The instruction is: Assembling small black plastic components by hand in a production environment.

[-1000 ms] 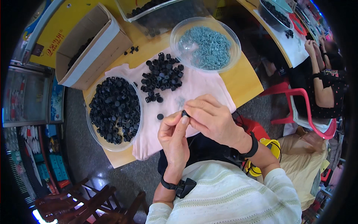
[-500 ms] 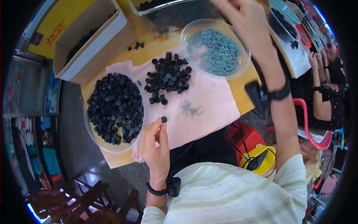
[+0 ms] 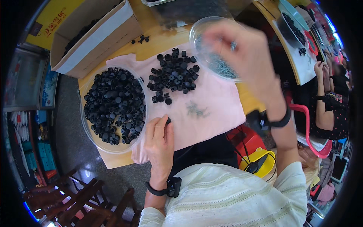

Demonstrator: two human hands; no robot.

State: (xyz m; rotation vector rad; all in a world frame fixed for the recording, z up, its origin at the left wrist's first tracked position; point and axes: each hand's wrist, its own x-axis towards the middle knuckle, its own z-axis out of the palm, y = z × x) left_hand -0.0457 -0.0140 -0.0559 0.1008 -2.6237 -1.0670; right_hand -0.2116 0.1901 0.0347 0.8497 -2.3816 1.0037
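Observation:
My left hand pinches a small round black plastic cap above the near side of a pink cloth. Blurred by motion, my right hand passes over a clear round tub of small grey screws and hides part of it; its fingers are too smeared to read. A loose heap of black caps lies on the cloth, with a small scatter of screws nearer me. To the left stands a wide clear tub filled with many black caps.
An open cardboard box with black parts stands at the back left, and a clear bin at the back. Some black bits lie between them. At right are a pink chair, a steel bowl and another person's arm.
My right hand has come down and nearer from the back bin to above the screw tub. My left hand stays nearly in place, still holding the cap, now turned more on edge.

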